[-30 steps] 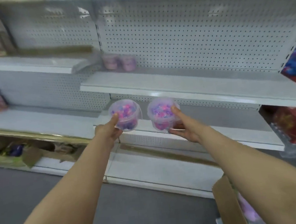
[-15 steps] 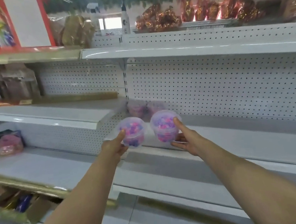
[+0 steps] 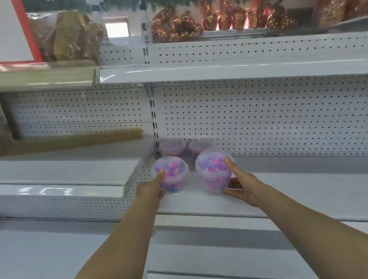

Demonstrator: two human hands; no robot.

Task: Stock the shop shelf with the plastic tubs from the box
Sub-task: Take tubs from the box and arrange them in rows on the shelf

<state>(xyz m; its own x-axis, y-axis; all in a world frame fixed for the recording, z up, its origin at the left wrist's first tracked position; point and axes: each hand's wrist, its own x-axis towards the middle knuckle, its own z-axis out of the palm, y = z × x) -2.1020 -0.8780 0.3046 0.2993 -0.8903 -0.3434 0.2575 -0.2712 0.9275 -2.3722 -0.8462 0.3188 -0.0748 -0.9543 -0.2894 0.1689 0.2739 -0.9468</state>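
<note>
The left hand (image 3: pixel 150 188) is clamped on the left tub (image 3: pixel 172 177), thumb on the lid and the remaining fingers under the base. The right hand (image 3: pixel 242 186) is clamped on the right tub (image 3: pixel 214 170) in the same way, thumb on the lid rim, fingers spread beneath. Both tubs are clear plastic with lids and hold pink and purple contents. They sit side by side, near each other but apart, tilted with the lids toward the camera, over the front part of the white shelf (image 3: pixel 297 186). Contact between the bases and the shelf cannot be determined.

Directly behind them, two more tubs (image 3: pixel 185 147) of the same kind stand at the left rear corner of the shelf, against the perforated back panel (image 3: pixel 267 117). The box is outside the view.

To the left, a separate shelf section carries a brown roll (image 3: pixel 69 141). The top shelf holds foil-wrapped packs (image 3: pixel 222 19) and a spray bottle (image 3: pixel 98 12).
</note>
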